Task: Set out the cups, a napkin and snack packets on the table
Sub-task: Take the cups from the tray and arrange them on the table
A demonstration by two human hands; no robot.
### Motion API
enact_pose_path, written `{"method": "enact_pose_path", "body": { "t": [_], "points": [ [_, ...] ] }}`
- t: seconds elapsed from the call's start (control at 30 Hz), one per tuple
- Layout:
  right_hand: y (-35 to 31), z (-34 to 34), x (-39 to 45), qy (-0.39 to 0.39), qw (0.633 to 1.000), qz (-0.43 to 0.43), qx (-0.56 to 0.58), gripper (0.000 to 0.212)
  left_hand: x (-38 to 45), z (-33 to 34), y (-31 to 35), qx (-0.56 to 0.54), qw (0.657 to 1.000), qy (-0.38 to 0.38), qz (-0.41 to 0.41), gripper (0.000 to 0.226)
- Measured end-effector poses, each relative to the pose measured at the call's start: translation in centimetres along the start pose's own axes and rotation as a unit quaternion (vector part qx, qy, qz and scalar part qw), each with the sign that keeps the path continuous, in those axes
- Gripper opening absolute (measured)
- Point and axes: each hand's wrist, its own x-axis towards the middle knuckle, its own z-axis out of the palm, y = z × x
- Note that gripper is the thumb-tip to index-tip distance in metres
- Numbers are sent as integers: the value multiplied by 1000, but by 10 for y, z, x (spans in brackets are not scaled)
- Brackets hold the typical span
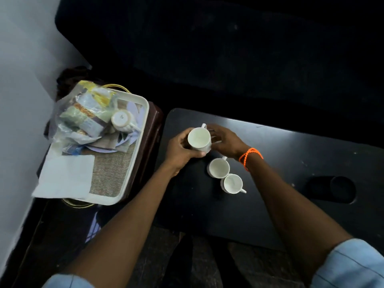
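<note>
I hold a white cup (199, 138) upright over the black table (291, 154), with my left hand (180, 149) wrapped around its left side and my right hand (225, 140) on its right side near the handle. Two more white cups (219, 168) (233, 183) stand mouth-up on the table just below, touching each other. On the left, a white tray (133, 163) carries another cup lying on its side (122, 119), snack packets in clear plastic (83, 115) and a white napkin (65, 176) hanging over its near corner.
The tray rests on a dark brown stand (153, 125) beside a pale wall (18, 80). The table has a round recessed cup holder (338, 189) at its right. A dark surface (228, 48) lies beyond the table. My legs are under the table's near edge.
</note>
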Motion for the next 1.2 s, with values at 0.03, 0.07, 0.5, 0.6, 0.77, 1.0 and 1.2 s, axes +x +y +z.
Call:
{"method": "enact_pose_path", "body": {
  "t": [0.03, 0.07, 0.5, 0.6, 0.77, 1.0, 1.2],
  "points": [
    [9, 1, -1, 29, 999, 9, -15, 67, 5, 10, -2, 25, 1000, -1, 10, 82],
    [19, 2, -1, 51, 998, 20, -21, 70, 10, 18, -4, 49, 999, -7, 21, 85],
    [86, 24, -12, 182, 973, 129, 59, 51, 42, 43, -7, 264, 947, -182, 18, 98],
    [94, 30, -16, 197, 966, 134, 103, 43, 40, 46, -15, 282, 943, -176, 29, 94],
    [104, 30, -18, 200, 959, 146, 137, 39, 41, 50, -22, 298, 939, -171, 26, 93],
    [79, 24, -20, 271, 952, 132, 50, 48, 17, 23, -6, 227, 973, 34, 34, 69],
    [-1, 47, 13, 223, 973, -45, -46, 50, -8, -59, 27, 84, 904, 417, 42, 38]
  ]
}}
